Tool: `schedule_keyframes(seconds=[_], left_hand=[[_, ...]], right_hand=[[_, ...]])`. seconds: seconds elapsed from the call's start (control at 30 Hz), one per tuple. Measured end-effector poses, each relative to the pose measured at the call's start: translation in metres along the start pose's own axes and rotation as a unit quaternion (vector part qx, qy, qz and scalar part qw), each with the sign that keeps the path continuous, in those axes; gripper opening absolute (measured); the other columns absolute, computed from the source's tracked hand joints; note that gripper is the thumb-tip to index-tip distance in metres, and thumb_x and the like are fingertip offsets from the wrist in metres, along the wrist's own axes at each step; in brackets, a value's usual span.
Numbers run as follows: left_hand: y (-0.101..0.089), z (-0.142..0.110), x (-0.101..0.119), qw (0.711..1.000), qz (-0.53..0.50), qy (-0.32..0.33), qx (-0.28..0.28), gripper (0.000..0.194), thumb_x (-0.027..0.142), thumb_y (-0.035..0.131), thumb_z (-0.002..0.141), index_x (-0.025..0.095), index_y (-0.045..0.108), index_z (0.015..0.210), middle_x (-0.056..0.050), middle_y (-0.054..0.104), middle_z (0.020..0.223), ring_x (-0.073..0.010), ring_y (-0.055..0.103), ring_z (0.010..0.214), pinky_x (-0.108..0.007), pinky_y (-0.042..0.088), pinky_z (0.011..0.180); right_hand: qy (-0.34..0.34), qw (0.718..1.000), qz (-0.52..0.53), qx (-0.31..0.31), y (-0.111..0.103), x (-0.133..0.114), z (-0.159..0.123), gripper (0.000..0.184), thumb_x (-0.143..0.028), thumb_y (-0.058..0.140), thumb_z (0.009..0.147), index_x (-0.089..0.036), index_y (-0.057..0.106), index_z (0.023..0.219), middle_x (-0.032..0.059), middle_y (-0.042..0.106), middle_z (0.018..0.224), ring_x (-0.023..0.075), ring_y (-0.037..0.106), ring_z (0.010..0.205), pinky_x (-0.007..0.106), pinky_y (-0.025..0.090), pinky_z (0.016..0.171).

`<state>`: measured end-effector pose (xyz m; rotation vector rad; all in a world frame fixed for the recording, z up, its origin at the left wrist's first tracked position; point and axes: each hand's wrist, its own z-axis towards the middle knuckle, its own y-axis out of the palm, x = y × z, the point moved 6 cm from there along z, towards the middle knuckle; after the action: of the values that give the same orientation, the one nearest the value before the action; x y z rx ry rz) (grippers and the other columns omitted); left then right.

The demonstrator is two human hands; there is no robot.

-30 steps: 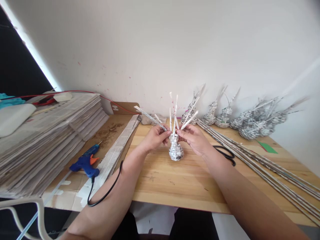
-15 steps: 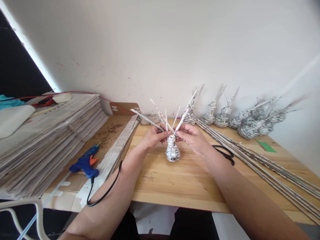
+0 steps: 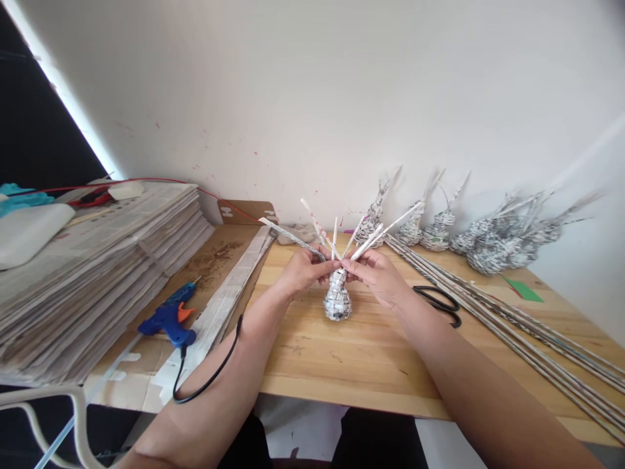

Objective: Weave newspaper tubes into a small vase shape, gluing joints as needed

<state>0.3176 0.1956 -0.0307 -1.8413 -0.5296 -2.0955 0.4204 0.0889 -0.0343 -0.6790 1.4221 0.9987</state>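
A small gourd-shaped figure woven from rolled newspaper [image 3: 338,301] is upright at the middle of the wooden table, with several paper strips fanning out from its narrow neck. My left hand [image 3: 307,268] pinches the neck and strip bases from the left, thumb against the top. From the other side my right hand [image 3: 374,270] grips a paper strip [image 3: 367,243] near its base, bending it out to the right. The fingertips of both hands almost meet above the neck. Fingers behind the figure are partly hidden.
Several woven paper figures [image 3: 435,229] line the wall. Long paper tubes [image 3: 488,309] lie on the right beside black-handled scissors [image 3: 437,298]. At left are a blue glue gun [image 3: 170,317] with its black cord, flat paper strips [image 3: 234,280] and a tall newspaper stack [image 3: 146,260].
The strips at my right hand have swung down and outward to the right. Both hands stay at the neck of the woven figure, and the view has shifted slightly.
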Motion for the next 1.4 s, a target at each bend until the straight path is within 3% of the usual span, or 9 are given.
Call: schedule_keyframes(seconds=[0.37, 0.67, 0.87, 1.03, 1.27, 1.4], left_hand=[[0.005, -0.002, -0.003, 0.989, -0.135, -0.051, -0.041, 0.046, 0.035, 0.091, 0.058, 0.011, 0.062, 0.083, -0.002, 0.069, 0.072, -0.0093, 0.065, 0.061, -0.020, 0.055, 0.059], [0.000, 0.000, -0.008, 0.985, -0.164, -0.055, 0.010, 0.046, 0.033, 0.093, 0.055, 0.009, 0.067, 0.083, -0.001, 0.069, 0.070, -0.0062, 0.062, 0.057, -0.018, 0.056, 0.060], [-0.003, 0.000, -0.008, 0.986, -0.158, -0.055, 0.019, 0.053, 0.032, 0.092, 0.057, 0.011, 0.060, 0.093, 0.000, 0.068, 0.068, -0.0070, 0.061, 0.052, -0.018, 0.053, 0.052], [-0.008, 0.002, -0.013, 0.987, -0.142, -0.064, 0.048, 0.054, 0.030, 0.091, 0.058, 0.016, 0.050, 0.090, 0.001, 0.066, 0.061, -0.0097, 0.060, 0.047, -0.019, 0.049, 0.047], [0.003, -0.002, -0.004, 0.989, -0.136, -0.049, -0.013, 0.046, 0.032, 0.089, 0.060, 0.009, 0.066, 0.092, -0.002, 0.068, 0.072, -0.0085, 0.062, 0.056, -0.020, 0.052, 0.056], [0.005, -0.004, -0.001, 0.989, -0.137, -0.056, -0.021, 0.042, 0.036, 0.087, 0.062, 0.009, 0.067, 0.088, -0.002, 0.067, 0.067, -0.0096, 0.062, 0.057, -0.021, 0.053, 0.056]], right_hand=[[-0.020, 0.998, 0.020, 0.064, 0.002, -0.002, -0.001, 0.038, -0.045, 0.085, 0.064, -0.018, 0.061, 0.076, 0.0009, 0.068, 0.069, 0.0149, 0.062, 0.061, 0.030, 0.051, 0.058], [-0.039, 0.993, 0.017, 0.110, 0.004, 0.003, -0.002, 0.038, -0.049, 0.079, 0.069, -0.021, 0.056, 0.078, -0.0003, 0.066, 0.071, 0.0152, 0.061, 0.060, 0.031, 0.051, 0.056], [-0.021, 0.996, 0.026, 0.082, 0.007, -0.001, -0.004, 0.036, -0.042, 0.084, 0.064, -0.019, 0.059, 0.075, -0.0001, 0.066, 0.070, 0.0153, 0.062, 0.064, 0.030, 0.050, 0.060], [0.012, 0.999, 0.006, 0.047, 0.009, 0.002, -0.005, 0.035, -0.043, 0.084, 0.065, -0.018, 0.061, 0.076, 0.0008, 0.068, 0.070, 0.0155, 0.062, 0.064, 0.030, 0.049, 0.060], [0.037, 0.999, -0.010, 0.018, 0.006, 0.000, -0.004, 0.034, -0.039, 0.085, 0.064, -0.018, 0.058, 0.067, -0.0001, 0.066, 0.066, 0.0139, 0.061, 0.061, 0.028, 0.048, 0.059], [0.036, 0.999, -0.020, 0.003, 0.007, -0.003, -0.004, 0.035, -0.039, 0.085, 0.063, -0.018, 0.057, 0.063, -0.0006, 0.065, 0.063, 0.0135, 0.060, 0.060, 0.027, 0.047, 0.057]])
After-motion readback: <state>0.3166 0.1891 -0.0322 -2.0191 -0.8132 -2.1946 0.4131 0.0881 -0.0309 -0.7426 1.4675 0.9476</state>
